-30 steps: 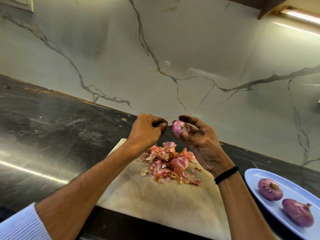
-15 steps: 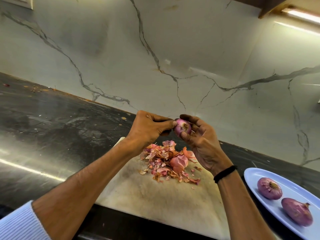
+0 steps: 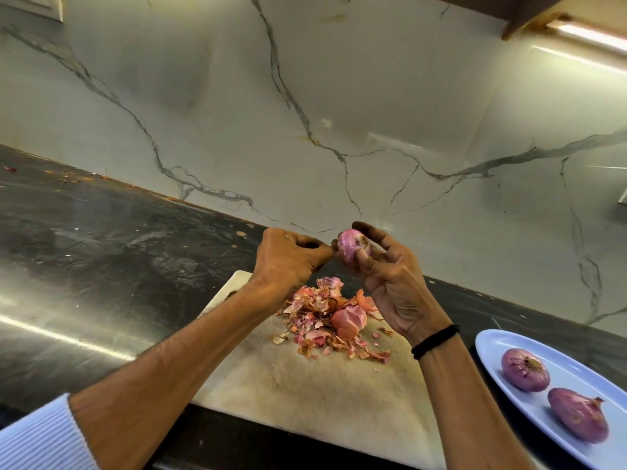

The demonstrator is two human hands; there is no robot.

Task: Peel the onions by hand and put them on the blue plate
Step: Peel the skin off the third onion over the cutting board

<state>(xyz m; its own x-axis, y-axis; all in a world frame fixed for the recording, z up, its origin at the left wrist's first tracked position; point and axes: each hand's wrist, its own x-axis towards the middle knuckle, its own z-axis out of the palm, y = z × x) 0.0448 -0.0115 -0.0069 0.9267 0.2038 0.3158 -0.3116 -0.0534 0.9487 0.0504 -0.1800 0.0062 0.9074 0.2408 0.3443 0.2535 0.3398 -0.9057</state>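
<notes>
My right hand holds a small pink onion at its fingertips, above the far end of the cutting board. My left hand has its fingers curled, and its thumb and forefinger pinch the skin at the onion's left side. Below the hands lies a pile of onion peels with another onion in it. The blue plate sits at the right edge and carries two peeled purple onions, one behind the other.
The board lies on a dark, shiny countertop that runs left. A marble wall rises right behind it. Small peel scraps dot the counter's far left edge. A black band circles my right wrist.
My left hand's fingertips closed in from a small gap and now pinch at the onion's left side. My right hand turned the onion slightly. Both hands stayed above the peel pile.
</notes>
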